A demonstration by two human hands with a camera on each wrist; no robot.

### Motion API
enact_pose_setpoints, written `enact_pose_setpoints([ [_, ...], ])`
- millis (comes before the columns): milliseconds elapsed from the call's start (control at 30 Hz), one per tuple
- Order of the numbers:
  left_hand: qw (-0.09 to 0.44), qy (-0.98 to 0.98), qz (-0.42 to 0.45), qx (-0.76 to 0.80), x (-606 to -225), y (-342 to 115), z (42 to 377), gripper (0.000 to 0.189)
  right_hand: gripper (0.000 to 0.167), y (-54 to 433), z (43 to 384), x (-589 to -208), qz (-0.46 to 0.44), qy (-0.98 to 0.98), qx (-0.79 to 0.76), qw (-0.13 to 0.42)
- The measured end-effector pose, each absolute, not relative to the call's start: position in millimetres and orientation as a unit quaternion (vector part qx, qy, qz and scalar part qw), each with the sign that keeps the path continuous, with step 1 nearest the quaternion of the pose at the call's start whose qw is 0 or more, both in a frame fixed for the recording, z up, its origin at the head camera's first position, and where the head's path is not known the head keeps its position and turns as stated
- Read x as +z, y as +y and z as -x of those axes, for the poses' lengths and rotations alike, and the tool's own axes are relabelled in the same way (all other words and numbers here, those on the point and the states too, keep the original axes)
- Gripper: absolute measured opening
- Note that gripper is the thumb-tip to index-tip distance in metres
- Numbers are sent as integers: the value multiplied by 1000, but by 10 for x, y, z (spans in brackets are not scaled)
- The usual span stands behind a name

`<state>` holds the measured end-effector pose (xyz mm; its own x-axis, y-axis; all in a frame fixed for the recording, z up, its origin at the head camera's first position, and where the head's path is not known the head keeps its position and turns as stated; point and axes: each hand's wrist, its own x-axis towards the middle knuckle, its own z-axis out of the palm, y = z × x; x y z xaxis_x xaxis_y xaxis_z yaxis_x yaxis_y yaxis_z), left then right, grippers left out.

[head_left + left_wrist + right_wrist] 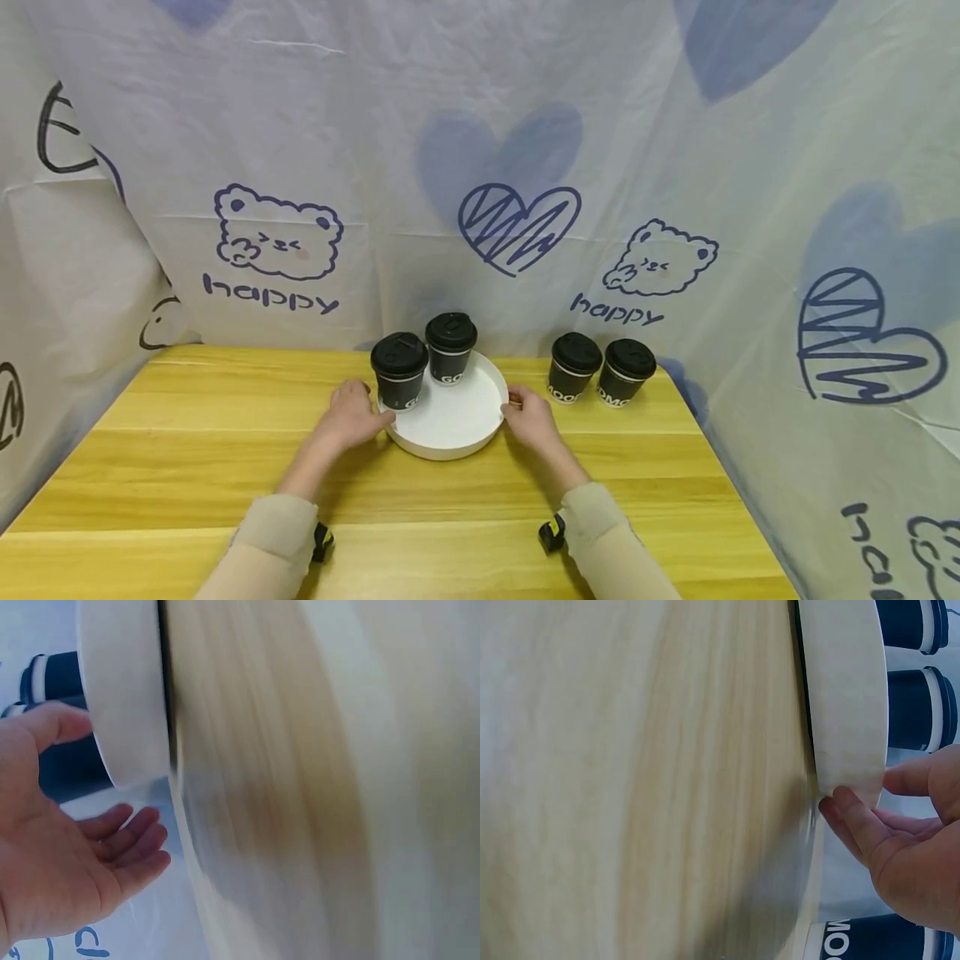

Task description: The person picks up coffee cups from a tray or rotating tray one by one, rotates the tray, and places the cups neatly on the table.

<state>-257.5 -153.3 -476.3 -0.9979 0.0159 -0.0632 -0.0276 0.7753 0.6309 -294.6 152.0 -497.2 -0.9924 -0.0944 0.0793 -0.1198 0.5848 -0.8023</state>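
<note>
A round white tray (450, 425) with a low wall sits on the wooden table, carrying two dark paper cups with black lids. One lidded cup (400, 375) stands at the tray's left side, the other cup (450, 350) at its back. My left hand (354, 414) is at the tray's left edge; in the left wrist view its thumb (71, 724) touches the rim while the other fingers spread loosely apart from the wall. On the opposite side my right hand (531, 415) pinches the tray wall (847, 712), thumb at the rim and fingertips against the outside.
Two more lidded cups, a left one (574, 368) and a right one (626, 372), stand side by side on the table (420, 517), right of my right hand. A white cloth (405, 167) with hearts and bears hangs behind the table and along its sides.
</note>
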Motion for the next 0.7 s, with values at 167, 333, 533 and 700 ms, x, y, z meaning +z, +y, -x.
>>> enact_pose_setpoints([
  [167, 19, 905, 49, 423, -4740, -1446, 2523, 71, 39, 1511, 2924, -4959, -63, -886, 459, 18],
  [333, 20, 882, 72, 465, -4692, -1378, 2476, 71, 40, 1510, 2879, -4940, -64, -883, 466, 9],
  [533, 26, 882, 73, 466, -4676, -1336, 2465, 65, 41, 1519, 2839, -4956, -64, -884, 462, 8],
  [700, 28, 880, 76, 468, -4721, -1326, 2475, 63, 42, 1503, 2809, -4966, -57, -882, 467, 9],
])
